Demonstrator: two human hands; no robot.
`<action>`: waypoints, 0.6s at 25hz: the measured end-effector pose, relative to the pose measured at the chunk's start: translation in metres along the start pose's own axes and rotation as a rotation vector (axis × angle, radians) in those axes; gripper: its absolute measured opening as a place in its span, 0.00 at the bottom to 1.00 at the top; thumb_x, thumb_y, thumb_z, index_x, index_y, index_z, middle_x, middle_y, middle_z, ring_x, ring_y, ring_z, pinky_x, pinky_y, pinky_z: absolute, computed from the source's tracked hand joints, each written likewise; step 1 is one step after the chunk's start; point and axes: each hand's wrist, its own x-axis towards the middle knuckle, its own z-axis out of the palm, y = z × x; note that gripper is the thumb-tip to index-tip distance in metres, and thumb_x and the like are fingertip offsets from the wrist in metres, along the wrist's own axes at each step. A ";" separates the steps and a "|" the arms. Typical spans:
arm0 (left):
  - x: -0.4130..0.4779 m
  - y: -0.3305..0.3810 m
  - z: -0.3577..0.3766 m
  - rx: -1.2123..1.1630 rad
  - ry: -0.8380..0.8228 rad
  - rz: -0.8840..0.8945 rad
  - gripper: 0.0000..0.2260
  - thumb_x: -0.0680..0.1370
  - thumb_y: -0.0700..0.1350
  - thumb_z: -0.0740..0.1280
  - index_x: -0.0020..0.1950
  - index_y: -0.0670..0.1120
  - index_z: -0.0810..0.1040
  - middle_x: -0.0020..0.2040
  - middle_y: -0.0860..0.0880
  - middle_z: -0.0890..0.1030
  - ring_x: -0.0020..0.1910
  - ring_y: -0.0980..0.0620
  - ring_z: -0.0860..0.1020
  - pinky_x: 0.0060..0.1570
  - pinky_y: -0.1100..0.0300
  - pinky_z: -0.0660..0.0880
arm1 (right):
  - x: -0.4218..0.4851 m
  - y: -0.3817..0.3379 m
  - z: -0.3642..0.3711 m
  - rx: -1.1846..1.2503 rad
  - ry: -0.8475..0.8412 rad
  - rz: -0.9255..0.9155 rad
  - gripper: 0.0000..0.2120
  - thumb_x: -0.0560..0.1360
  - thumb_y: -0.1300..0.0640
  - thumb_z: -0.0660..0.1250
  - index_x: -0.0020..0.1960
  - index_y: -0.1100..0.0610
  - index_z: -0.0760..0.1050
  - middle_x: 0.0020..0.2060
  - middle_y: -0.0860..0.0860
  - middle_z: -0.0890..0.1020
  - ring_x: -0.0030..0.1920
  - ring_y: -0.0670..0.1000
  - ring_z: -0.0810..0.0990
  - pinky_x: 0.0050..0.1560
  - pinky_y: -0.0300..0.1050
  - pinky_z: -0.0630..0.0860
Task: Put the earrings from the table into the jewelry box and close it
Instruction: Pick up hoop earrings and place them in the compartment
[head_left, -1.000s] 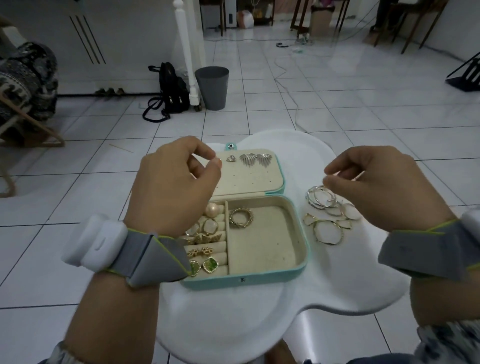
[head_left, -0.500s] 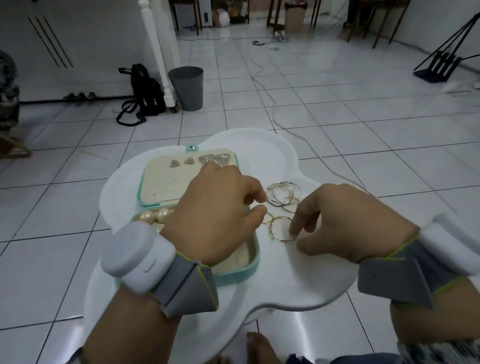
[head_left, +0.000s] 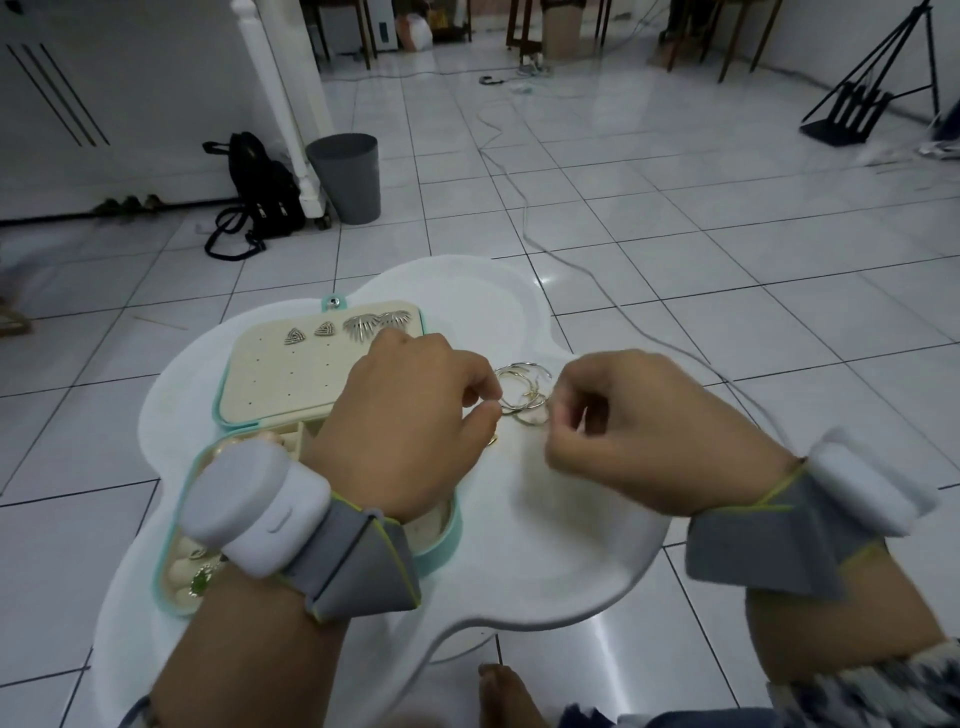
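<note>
White lobed table (head_left: 545, 545) carries the teal jewelry box (head_left: 270, 384), its lid laid flat open so the trays are reachable. The 2 hands meet just right of it. Left hand (head_left: 410, 431) pinches thumb to forefinger on the tangled hoop earrings (head_left: 524, 400); right hand (head_left: 639, 431), fingers curled, pinches their other edge, probably to separate 1 hoop.

Dim, cool indoor light; floor glare; wide-angle edge distortion, blur
</note>
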 end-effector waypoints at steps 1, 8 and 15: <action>0.002 0.003 0.001 0.001 0.000 -0.002 0.08 0.76 0.51 0.62 0.51 0.56 0.80 0.45 0.56 0.79 0.53 0.46 0.72 0.57 0.51 0.68 | 0.001 0.007 -0.006 0.084 0.069 0.033 0.05 0.64 0.52 0.65 0.34 0.52 0.76 0.27 0.42 0.78 0.28 0.41 0.74 0.28 0.30 0.68; 0.009 0.032 0.015 0.053 -0.027 -0.012 0.09 0.78 0.49 0.61 0.55 0.57 0.78 0.51 0.53 0.77 0.56 0.47 0.68 0.56 0.55 0.68 | 0.010 0.032 -0.019 0.638 0.386 0.124 0.06 0.72 0.64 0.66 0.40 0.55 0.79 0.31 0.49 0.84 0.30 0.45 0.78 0.33 0.38 0.78; 0.012 0.032 0.019 0.268 -0.061 -0.144 0.12 0.78 0.47 0.59 0.59 0.53 0.75 0.56 0.50 0.74 0.58 0.43 0.66 0.52 0.55 0.64 | 0.013 0.038 -0.017 0.704 0.399 0.161 0.05 0.73 0.65 0.67 0.41 0.57 0.79 0.33 0.52 0.84 0.30 0.49 0.80 0.44 0.50 0.83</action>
